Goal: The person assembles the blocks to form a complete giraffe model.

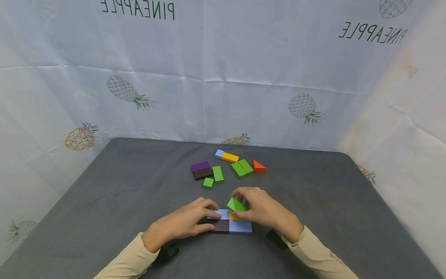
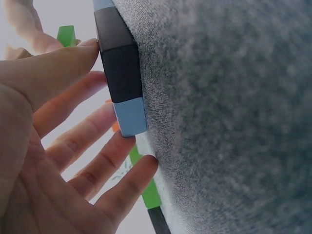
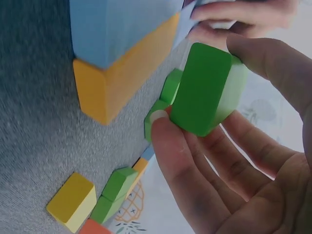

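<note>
My right hand (image 1: 263,207) pinches a green block (image 3: 202,90) between thumb and fingers, tilted above a group of flat blocks. In that group, a light-blue block (image 1: 222,213) and an orange block (image 3: 129,73) form the far row. The near row has a dark brown block (image 1: 220,226) and another light-blue block (image 1: 240,227). My left hand (image 1: 184,221) rests at the group's left end. Its thumb touches the brown block; its spread fingers lie by the far light-blue block, as the left wrist view shows.
Farther back lie a purple block (image 1: 200,166), a dark block (image 1: 203,174), several green blocks (image 1: 218,174), an orange-yellow block (image 1: 230,157), a small light-blue block (image 1: 219,154) and a red-orange triangle (image 1: 258,167). A yellow block (image 3: 73,201) shows in the right wrist view. A pineapple-print cloth (image 1: 223,104) hangs behind.
</note>
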Tool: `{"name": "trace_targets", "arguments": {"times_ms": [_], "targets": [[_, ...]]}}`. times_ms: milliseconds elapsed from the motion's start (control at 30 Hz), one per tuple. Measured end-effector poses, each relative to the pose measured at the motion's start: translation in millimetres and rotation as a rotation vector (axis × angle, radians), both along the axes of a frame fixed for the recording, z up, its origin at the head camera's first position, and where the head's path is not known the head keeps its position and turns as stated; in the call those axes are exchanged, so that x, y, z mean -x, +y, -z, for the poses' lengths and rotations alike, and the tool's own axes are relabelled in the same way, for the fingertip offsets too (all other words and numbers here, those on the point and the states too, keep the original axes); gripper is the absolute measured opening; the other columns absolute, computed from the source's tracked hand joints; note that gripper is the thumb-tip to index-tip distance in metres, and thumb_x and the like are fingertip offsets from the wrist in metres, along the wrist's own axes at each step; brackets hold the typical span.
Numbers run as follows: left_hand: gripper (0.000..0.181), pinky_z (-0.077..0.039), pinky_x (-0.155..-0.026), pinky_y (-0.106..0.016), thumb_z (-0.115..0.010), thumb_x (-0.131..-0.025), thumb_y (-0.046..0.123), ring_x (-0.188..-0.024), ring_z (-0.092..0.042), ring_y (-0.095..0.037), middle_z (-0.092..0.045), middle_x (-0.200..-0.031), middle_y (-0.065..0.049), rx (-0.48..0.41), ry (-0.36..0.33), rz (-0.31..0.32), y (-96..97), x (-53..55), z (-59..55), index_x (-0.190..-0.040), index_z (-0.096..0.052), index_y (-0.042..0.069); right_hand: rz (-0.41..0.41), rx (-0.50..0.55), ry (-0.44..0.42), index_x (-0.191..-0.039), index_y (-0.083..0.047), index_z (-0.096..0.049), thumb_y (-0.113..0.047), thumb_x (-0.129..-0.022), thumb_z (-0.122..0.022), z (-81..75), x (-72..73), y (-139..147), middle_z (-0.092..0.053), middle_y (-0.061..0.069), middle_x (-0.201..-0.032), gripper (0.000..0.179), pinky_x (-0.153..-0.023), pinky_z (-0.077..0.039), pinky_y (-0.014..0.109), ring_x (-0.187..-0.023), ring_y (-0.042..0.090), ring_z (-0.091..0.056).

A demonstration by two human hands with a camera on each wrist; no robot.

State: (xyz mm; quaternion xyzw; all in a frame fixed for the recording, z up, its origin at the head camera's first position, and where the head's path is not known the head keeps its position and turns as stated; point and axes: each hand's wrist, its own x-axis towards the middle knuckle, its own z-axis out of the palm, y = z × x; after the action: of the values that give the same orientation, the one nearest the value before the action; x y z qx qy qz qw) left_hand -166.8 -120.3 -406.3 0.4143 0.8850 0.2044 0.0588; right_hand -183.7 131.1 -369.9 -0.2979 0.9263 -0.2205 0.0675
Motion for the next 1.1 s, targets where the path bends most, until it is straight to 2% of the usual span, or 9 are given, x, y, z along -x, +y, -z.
{"name": "trace_targets", "arguments": {"times_ms": [133,333,567,1100], "targets": [[0.030,-0.049,-0.097,-0.033,-0.068,-0.095,0.027,-0.115,-0.053,-0.015,-0.060,-0.128,0.002,0.002,-0.013,-0.005,0.5,-0.3,-0.4,-0.123,-0.071,0.019,-0.011,0.003,0.003,-0.114,-0.011,-0.066,-0.028,-0.084,-0.079,-0.4,-8.1,0,-0.066,-0.006,-0.095,0.037,-0.074,-0.050,0.028,-0.084,0.008,-0.060],[0.029,-0.049,-0.096,-0.033,-0.069,-0.094,0.026,-0.115,-0.053,-0.015,-0.060,-0.128,0.002,0.001,-0.023,-0.007,0.9,-0.6,-1.6,-0.122,-0.072,0.019,-0.037,0.017,-0.047,-0.114,-0.010,-0.063,-0.026,-0.084,-0.080,-1.8,-20.0,-1,-0.063,-0.004,-0.095,0.039,-0.067,-0.048,0.021,-0.081,0.007,-0.056],[0.030,-0.050,-0.096,-0.033,-0.069,-0.094,0.026,-0.115,-0.053,-0.015,-0.060,-0.129,0.002,0.004,-0.022,-0.009,0.6,-0.6,-1.6,-0.123,-0.071,0.019,-0.055,0.024,-0.091,-0.117,-0.011,-0.063,-0.027,-0.083,-0.081,-1.4,-31.3,-2,-0.063,-0.005,-0.097,0.042,-0.066,-0.047,0.020,-0.081,0.005,-0.055],[0.031,-0.049,-0.096,-0.034,-0.070,-0.093,0.025,-0.115,-0.053,-0.015,-0.060,-0.128,0.001,0.012,-0.029,-0.019,1.7,-1.6,-3.3,-0.123,-0.071,0.018,-0.092,-0.077,-0.172,-0.116,-0.018,-0.066,-0.033,-0.081,-0.082,8.0,-50.1,-3,-0.063,-0.013,-0.092,0.041,-0.067,-0.045,0.020,-0.076,-0.003,-0.051]]}}
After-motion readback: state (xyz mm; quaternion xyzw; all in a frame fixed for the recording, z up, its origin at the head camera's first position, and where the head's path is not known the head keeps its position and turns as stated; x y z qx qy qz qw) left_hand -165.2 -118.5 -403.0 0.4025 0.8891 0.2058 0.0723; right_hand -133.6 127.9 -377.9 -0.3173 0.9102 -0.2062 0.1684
